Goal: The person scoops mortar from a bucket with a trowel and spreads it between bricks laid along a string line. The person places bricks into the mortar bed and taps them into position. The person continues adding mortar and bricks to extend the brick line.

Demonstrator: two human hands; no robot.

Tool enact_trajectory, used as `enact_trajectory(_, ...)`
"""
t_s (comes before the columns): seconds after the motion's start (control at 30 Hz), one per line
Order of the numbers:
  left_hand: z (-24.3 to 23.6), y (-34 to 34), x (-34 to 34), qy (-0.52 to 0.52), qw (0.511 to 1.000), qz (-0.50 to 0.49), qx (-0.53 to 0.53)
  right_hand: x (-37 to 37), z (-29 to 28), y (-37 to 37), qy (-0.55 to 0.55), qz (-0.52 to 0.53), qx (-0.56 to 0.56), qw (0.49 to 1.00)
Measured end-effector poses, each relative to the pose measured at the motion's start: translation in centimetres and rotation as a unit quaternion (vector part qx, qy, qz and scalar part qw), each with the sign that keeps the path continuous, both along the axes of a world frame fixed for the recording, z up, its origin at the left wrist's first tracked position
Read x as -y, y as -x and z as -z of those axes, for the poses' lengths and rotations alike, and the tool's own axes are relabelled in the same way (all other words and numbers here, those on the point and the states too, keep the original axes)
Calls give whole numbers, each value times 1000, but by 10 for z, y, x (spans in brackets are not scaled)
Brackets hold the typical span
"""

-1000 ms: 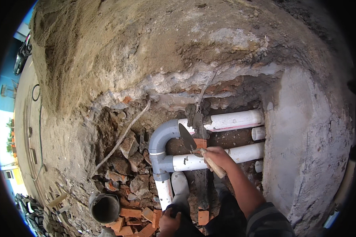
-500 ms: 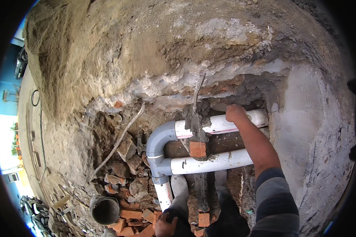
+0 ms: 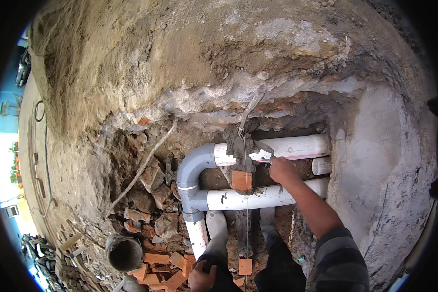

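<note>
My right hand [image 3: 281, 167] grips a trowel [image 3: 263, 148], its handle mostly hidden, with the blade at the right side of a dark mortar mound [image 3: 239, 151] across the upper white pipe [image 3: 297, 146]. An orange brick [image 3: 241, 180] sits below the mound, between that pipe and the lower white pipe [image 3: 272, 194]. A thin string [image 3: 248, 224] runs down over the brick. A grey elbow [image 3: 192, 165] joins the pipes on the left. My left hand [image 3: 201, 275] is curled on my left leg at the bottom edge.
Broken rubble [image 3: 153, 185], a bucket [image 3: 111, 255] and loose bricks [image 3: 158, 259] lie left of my boots [image 3: 216, 226]. A plastered wall [image 3: 370, 146] bounds the trench on the right, rough dug earth [image 3: 194, 48] at the top. Pale rods [image 3: 146, 165] cross the left and upper trench.
My right hand with the trowel rose from between the pipes to the upper pipe's right part, then came left and down beside the mortar. My left hand stays on my leg.
</note>
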State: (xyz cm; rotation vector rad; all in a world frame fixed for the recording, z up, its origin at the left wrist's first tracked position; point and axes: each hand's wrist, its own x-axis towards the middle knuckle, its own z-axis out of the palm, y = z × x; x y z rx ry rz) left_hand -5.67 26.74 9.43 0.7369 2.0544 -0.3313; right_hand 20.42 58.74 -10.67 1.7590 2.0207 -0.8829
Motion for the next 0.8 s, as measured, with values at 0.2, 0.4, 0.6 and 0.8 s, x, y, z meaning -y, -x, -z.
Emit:
enact_trajectory(0.2,2,1,-3,8,999,-41,31,76,4,3,-44,55,-95,993)
enact_trajectory(0.4,-1,-6,-7,73,996,-44,20,3,11,-27,-72,143,-89,983)
enact_trajectory(0.6,-8,-8,-15,71,997,-33,26,7,18,11,-36,39,-77,996)
enact_trajectory(0.8,-6,-6,-4,62,996,-64,28,-41,-5,-40,-54,-25,59,997)
